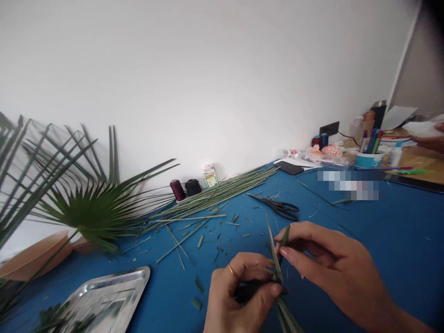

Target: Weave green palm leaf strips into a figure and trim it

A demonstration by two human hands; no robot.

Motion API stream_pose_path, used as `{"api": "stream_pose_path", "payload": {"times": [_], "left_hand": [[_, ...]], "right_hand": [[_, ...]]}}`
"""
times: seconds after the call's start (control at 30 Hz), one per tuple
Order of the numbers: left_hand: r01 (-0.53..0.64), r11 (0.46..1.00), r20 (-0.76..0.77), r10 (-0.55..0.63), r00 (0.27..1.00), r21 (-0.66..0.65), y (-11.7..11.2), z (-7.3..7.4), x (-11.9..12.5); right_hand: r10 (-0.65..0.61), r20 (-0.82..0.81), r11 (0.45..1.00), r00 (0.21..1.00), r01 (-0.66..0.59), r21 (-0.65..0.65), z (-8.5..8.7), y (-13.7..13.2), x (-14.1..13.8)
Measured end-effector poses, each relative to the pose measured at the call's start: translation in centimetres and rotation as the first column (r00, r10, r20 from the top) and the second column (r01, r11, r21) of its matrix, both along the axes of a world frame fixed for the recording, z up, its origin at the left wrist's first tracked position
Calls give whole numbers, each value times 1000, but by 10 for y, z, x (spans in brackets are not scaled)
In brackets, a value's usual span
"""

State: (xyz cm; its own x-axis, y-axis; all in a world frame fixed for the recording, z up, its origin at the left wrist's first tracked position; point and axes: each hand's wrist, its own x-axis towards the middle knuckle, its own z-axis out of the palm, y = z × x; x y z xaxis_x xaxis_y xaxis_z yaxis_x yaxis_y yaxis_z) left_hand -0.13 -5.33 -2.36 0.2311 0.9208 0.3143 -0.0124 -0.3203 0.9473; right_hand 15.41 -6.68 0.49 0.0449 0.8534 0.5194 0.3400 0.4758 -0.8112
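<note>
My left hand (pixel 239 293), with a ring on one finger, is closed around a small bundle of green palm leaf strips (pixel 287 317). Something dark shows inside its curled fingers, partly hidden. One pale, narrow strip points up from the bundle between the two hands. Close beside it, my right hand (pixel 329 263) pinches a short green leaf strip (pixel 285 236) between thumb and fingertips. Beyond the hands lie black-handled scissors (pixel 282 209), apart from both. Small leaf cuttings (pixel 197 303) are scattered on the blue table (pixel 166 282) left of my left hand.
A long pile of leaf strips (pixel 222 192) runs along the wall. Thread spools (pixel 177 189), a small carton (pixel 210 177) and palm fans (pixel 93 208) stand behind. A metal tray (pixel 142 277) is front left; a pen tub (pixel 369 160) and another person's hand (pixel 433 141) are at right.
</note>
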Motion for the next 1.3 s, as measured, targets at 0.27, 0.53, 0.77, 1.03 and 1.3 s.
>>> {"api": "stream_pose_path", "payload": {"times": [0.27, 0.53, 0.77, 1.03, 1.3], "left_hand": [[236, 960, 392, -163, 906, -147, 7, 10, 5], [507, 851, 380, -428, 820, -138, 19, 3, 0], [487, 842, 440, -356, 825, -233, 15, 9, 0], [524, 789, 486, -338, 806, -321, 19, 6, -2], [555, 786, 478, -389, 787, -273, 22, 0, -4]], "right_hand": [[-154, 322, 944, 934, 42, 328, -8, -8, 5], [-109, 365, 951, 925, -9, 308, -4, -13, 4], [-172, 383, 929, 908, 19, 371, -5, -15, -1], [-169, 419, 926, 892, -2, 377, -5, -14, 1], [-196, 611, 904, 767, -101, 416, -2, -13, 3]]}}
